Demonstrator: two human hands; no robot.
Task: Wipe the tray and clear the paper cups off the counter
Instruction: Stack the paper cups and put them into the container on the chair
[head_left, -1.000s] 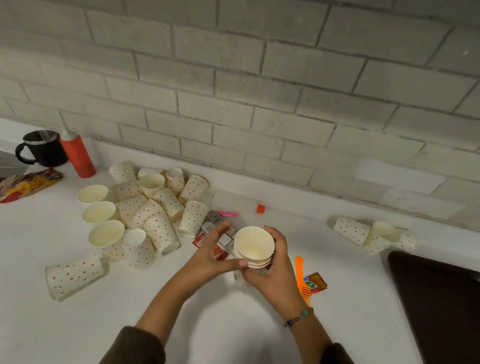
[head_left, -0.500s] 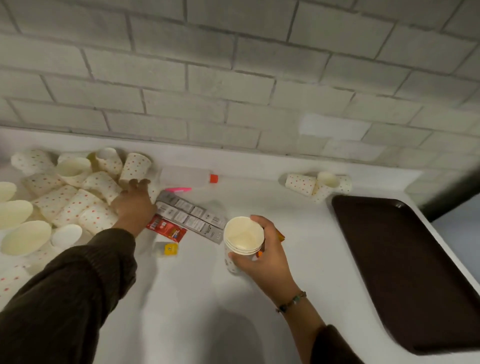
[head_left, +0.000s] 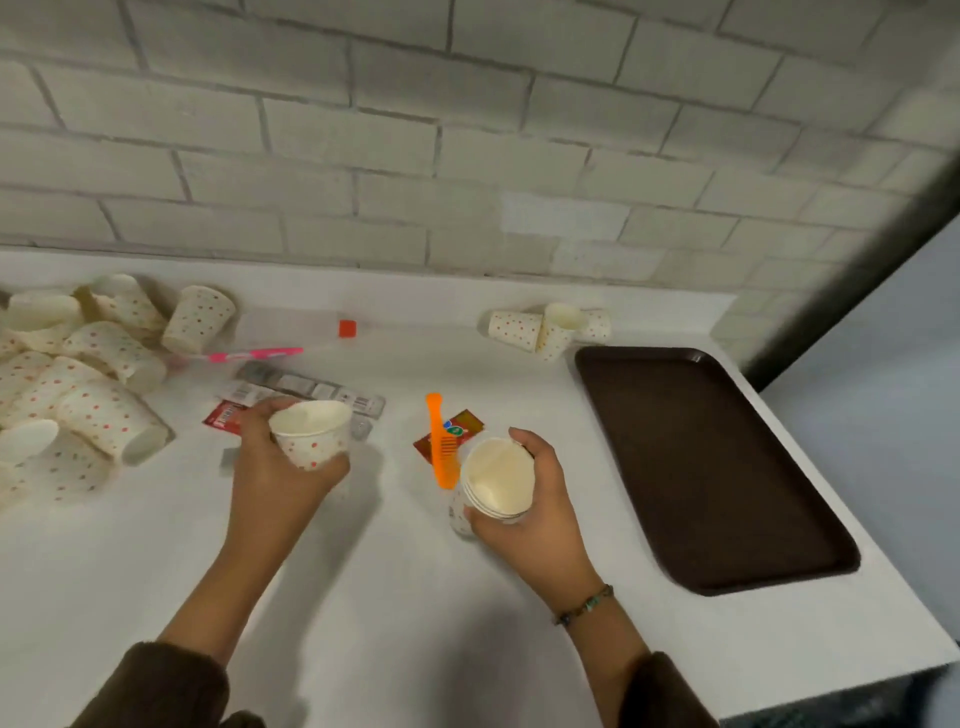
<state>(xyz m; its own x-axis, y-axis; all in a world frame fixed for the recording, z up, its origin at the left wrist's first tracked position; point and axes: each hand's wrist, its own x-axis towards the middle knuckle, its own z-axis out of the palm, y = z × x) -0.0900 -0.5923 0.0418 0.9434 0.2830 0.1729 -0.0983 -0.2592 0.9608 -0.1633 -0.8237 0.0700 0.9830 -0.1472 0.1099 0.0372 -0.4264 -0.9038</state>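
White worktop (head_left: 389, 597) under a grey brick wall carries a heap of dotted paper cups (head_left: 78, 384) at its left edge. Nearer the middle, the left hand (head_left: 283, 467) grasps a single cup (head_left: 311, 434), and the right hand (head_left: 530, 512) clasps a nested stack of cups (head_left: 496, 480) beside an orange comb (head_left: 441, 441). Three more cups (head_left: 545, 327) lie at the back edge, just beside the brown tray (head_left: 711, 467) in the right corner.

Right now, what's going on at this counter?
A person is collecting spotted paper cups. The left hand grips a single cup, and the right hand holds a nested stack of cups, both above the white counter. A loose pile of cups lies on the left. A few more cups lie by the wall, near the dark tray.
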